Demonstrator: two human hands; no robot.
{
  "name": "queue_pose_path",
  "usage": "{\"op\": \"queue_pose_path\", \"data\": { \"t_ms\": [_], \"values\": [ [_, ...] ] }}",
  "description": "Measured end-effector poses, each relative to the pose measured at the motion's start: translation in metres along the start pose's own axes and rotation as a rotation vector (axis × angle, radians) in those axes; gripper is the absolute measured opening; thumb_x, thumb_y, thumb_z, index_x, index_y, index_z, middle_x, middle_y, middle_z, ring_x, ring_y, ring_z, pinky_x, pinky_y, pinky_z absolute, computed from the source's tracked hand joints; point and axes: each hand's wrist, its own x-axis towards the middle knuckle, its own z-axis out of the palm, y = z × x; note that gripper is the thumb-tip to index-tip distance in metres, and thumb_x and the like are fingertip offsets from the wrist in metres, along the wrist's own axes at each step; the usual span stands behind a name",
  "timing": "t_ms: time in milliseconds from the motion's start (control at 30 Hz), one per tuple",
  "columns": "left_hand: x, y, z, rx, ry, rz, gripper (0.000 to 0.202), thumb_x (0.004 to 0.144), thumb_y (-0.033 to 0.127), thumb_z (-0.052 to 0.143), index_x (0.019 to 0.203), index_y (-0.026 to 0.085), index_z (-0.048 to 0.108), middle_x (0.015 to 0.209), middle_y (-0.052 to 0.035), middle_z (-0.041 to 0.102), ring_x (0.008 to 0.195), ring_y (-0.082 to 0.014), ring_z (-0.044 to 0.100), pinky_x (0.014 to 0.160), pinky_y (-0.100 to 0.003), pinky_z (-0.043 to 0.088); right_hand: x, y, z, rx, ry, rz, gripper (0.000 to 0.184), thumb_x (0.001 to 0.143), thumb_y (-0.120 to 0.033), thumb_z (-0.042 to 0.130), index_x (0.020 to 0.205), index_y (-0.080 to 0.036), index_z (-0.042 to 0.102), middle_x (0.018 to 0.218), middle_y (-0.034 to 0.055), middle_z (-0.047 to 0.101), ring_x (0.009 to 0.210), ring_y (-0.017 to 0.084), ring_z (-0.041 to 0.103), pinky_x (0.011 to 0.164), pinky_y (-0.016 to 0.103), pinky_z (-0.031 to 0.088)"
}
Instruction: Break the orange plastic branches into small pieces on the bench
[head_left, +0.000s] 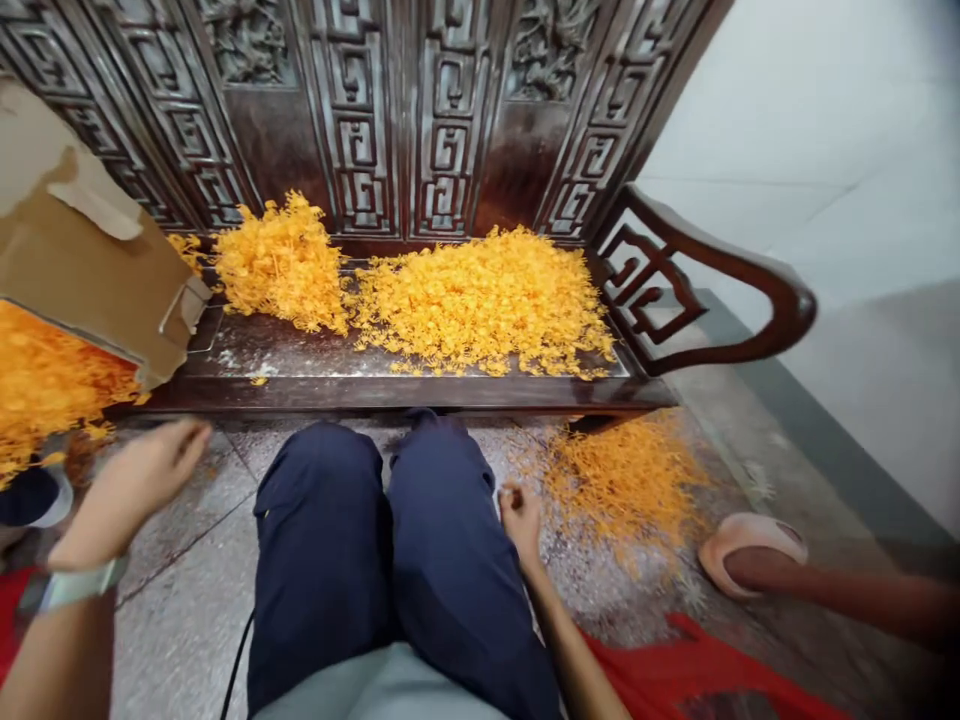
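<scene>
My left hand point(142, 480), with a pale band at the wrist, is above the floor in front of the cardboard box. Its fingers are curled and a bit blurred; anything inside them is hidden. Beside my right knee, my right hand point(521, 515) is closed in a fist, and I cannot make out anything in it. A wide heap of small yellow flower-like pieces point(480, 300) lies on the wooden bench in front of me. Left of it sits a taller bunch of the same pieces point(281, 262). More orange pieces point(52, 380) spill out of the box near my left hand.
The dark carved bench point(315, 390) has a curved armrest point(750, 270) at its right end. An open cardboard box point(97, 240) tilts on the left. Thin orange scraps point(630, 480) cover the floor at right, near another person's foot in a slipper point(739, 565). Red material point(697, 670) lies lower right.
</scene>
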Motion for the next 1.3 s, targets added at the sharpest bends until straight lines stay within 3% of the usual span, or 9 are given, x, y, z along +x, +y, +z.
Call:
{"op": "queue_pose_path", "data": {
  "t_ms": [133, 267, 400, 500, 600, 767, 1100, 1200, 1300],
  "values": [
    [0.101, 0.078, -0.035, 0.085, 0.317, 0.235, 0.040, 0.104, 0.050, 0.048, 0.119, 0.021, 0.070, 0.118, -0.0045, 0.075, 0.106, -0.0257, 0.067, 0.102, -0.037, 0.049, 0.043, -0.021, 0.052, 0.060, -0.074, -0.049, 0.028, 0.090, -0.045, 0.073, 0.091, -0.018, 0.067, 0.071, -0.0019, 0.056, 0.064, 0.015, 0.056, 0.063, 0.031, 0.052],
    [0.209, 0.143, -0.022, -0.048, 0.422, 0.078, 0.049, 0.105, 0.038, 0.053, 0.134, 0.002, 0.068, 0.133, -0.0207, 0.073, 0.118, -0.0308, 0.065, 0.111, -0.042, 0.046, 0.092, -0.114, 0.126, 0.144, -0.220, -0.297, 0.013, 0.087, -0.029, 0.065, 0.096, -0.021, 0.071, 0.096, 0.0059, 0.066, 0.085, 0.019, 0.066, 0.079, 0.034, 0.056],
    [0.265, 0.161, -0.002, -0.123, 0.366, -0.043, 0.041, 0.096, 0.033, 0.066, 0.124, 0.004, 0.073, 0.115, -0.0239, 0.077, 0.112, -0.0381, 0.069, 0.103, -0.046, 0.050, 0.113, -0.209, 0.212, 0.178, -0.464, -0.601, 0.023, 0.086, -0.017, 0.058, 0.102, -0.021, 0.072, 0.100, 0.0060, 0.069, 0.091, 0.020, 0.066, 0.086, 0.035, 0.057],
    [0.268, 0.161, 0.008, -0.203, 0.433, 0.037, 0.026, 0.094, 0.031, 0.067, 0.110, 0.013, 0.076, 0.105, -0.0159, 0.079, 0.103, -0.0332, 0.070, 0.095, -0.043, 0.052, 0.126, -0.248, 0.277, 0.063, -0.613, -0.701, 0.032, 0.094, -0.023, 0.060, 0.124, -0.018, 0.069, 0.126, 0.0111, 0.070, 0.120, 0.024, 0.066, 0.109, 0.041, 0.056],
    [0.256, 0.163, 0.010, -0.344, 0.567, 0.077, 0.022, 0.092, 0.033, 0.071, 0.105, 0.016, 0.073, 0.104, -0.0101, 0.078, 0.100, -0.0278, 0.069, 0.095, -0.039, 0.050, 0.140, -0.262, 0.334, -0.168, -0.667, -0.737, 0.059, 0.100, -0.023, 0.056, 0.156, -0.006, 0.050, 0.163, 0.0205, 0.051, 0.153, 0.032, 0.046, 0.130, 0.050, 0.039],
    [0.240, 0.171, -0.006, -0.740, 0.672, 0.112, 0.024, 0.097, 0.027, 0.070, 0.076, 0.019, 0.060, 0.071, 0.0014, 0.060, 0.069, -0.0152, 0.056, 0.071, -0.029, 0.044, 0.142, -0.257, 0.390, -0.412, -0.851, -0.591, 0.078, 0.107, -0.043, 0.048, 0.176, -0.018, 0.021, 0.186, 0.0110, 0.011, 0.160, 0.048, 0.032, 0.126, 0.073, 0.035],
    [0.212, 0.201, -0.107, -1.386, 1.037, 0.406, 0.046, 0.104, 0.001, 0.043, 0.065, 0.022, 0.032, 0.063, 0.0075, 0.028, 0.054, -0.0069, 0.027, 0.050, -0.021, 0.026, 0.157, -0.247, 0.418, -0.477, -0.868, -0.469, 0.084, 0.106, -0.049, 0.044, 0.179, -0.020, 0.014, 0.187, 0.0056, 0.001, 0.163, 0.048, 0.028, 0.129, 0.073, 0.030],
    [0.201, 0.223, -0.120, -1.605, 0.876, 0.334, 0.040, 0.110, 0.013, 0.038, 0.071, 0.022, 0.039, 0.065, 0.0063, 0.032, 0.053, -0.0080, 0.024, 0.048, -0.022, 0.024, 0.160, -0.257, 0.408, -0.338, -0.864, -0.424, 0.083, 0.104, -0.052, 0.050, 0.177, -0.021, 0.024, 0.186, 0.0059, 0.010, 0.165, 0.049, 0.021, 0.131, 0.074, 0.025],
    [0.190, 0.238, -0.102, -1.715, 0.555, 0.249, 0.037, 0.111, 0.033, 0.041, 0.075, 0.023, 0.043, 0.064, 0.0072, 0.025, 0.051, -0.0100, 0.022, 0.047, -0.023, 0.030, 0.160, -0.264, 0.382, 0.087, -0.656, -0.231, 0.072, 0.105, -0.057, 0.045, 0.166, -0.020, 0.045, 0.177, 0.0122, 0.038, 0.162, 0.040, 0.033, 0.130, 0.066, 0.031]
  ]
}}
